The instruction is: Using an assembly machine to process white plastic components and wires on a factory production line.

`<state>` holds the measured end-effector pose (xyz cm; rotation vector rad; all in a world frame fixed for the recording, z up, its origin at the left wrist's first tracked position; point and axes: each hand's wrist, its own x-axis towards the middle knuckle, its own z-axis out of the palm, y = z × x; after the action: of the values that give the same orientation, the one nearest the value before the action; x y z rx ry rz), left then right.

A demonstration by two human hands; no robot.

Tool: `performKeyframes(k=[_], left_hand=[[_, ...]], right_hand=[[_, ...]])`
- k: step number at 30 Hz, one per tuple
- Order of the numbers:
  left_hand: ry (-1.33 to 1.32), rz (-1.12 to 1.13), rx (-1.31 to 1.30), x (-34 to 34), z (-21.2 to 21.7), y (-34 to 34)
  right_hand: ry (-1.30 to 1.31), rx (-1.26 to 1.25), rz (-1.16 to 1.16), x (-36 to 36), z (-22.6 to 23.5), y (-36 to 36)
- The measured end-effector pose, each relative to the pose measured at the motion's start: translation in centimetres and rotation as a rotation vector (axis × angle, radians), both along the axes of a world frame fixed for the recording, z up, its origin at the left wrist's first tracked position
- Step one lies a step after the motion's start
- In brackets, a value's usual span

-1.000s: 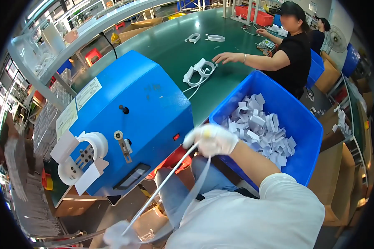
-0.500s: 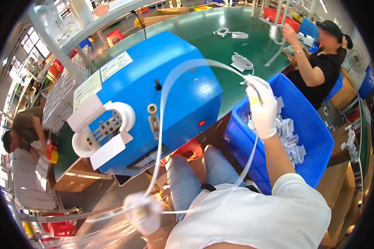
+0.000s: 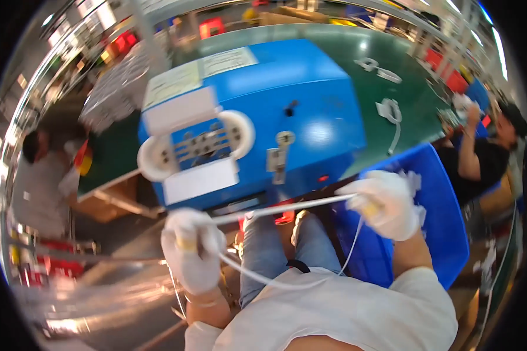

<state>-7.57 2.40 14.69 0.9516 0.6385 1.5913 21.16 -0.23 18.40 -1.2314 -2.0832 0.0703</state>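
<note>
White cable [image 3: 287, 207] stretched beside a blue bin [image 3: 449, 245]

The left hand [image 3: 192, 251] and right hand [image 3: 385, 205] are apart, both gloved and gripping the cable, straight between them before a blue machine [image 3: 328, 105]. The right hand partly covers the bin; white pieces [image 3: 414, 180] inside look blurred.

Before you, the green table [image 3: 418, 102] carries the blue machine [image 3: 328, 108] at twelve o'clock, white cable coils [image 3: 383, 110] toward one o'clock.
</note>
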Motion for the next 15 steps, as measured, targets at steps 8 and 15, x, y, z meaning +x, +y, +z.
performKeyframes(k=[8,15], left_hand=[[0.261,0.192,-0.262,-2.8,0.7,2.6],[0.267,0.292,-0.023,-4.3,1.8,4.9]], right_hand=[[0.207,-0.176,-0.125,0.2,-1.8,1.1],[0.273,-0.219,-0.173,-1.0,-1.0,2.4]])
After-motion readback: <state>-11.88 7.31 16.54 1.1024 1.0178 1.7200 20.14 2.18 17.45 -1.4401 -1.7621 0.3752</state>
